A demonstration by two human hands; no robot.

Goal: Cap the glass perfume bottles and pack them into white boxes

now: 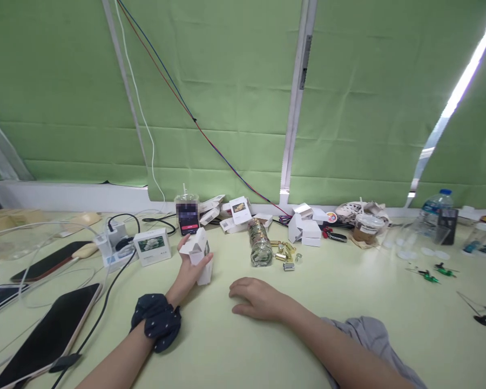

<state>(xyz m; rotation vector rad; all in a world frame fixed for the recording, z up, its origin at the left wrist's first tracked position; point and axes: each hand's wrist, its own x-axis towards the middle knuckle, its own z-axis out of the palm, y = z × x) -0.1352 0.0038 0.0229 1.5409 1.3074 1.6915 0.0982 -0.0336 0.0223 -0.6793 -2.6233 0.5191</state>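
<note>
Clasping white box [197, 252], left hand [188, 275] curled

Near left, a large dark-screened device [51, 329] lies flat, a black cable [107, 302] running beside it towards a white power strip [117, 261]. Along the far edge, a phone [188, 216] stands upright in front of a clear cup [190, 198]. Red and blue wires [194, 120] slant down the green wall covering [235, 65]. And far right, there's a blue-capped water bottle [437, 204], with a lidded brown-filled tub [366, 229] to its left.
</note>
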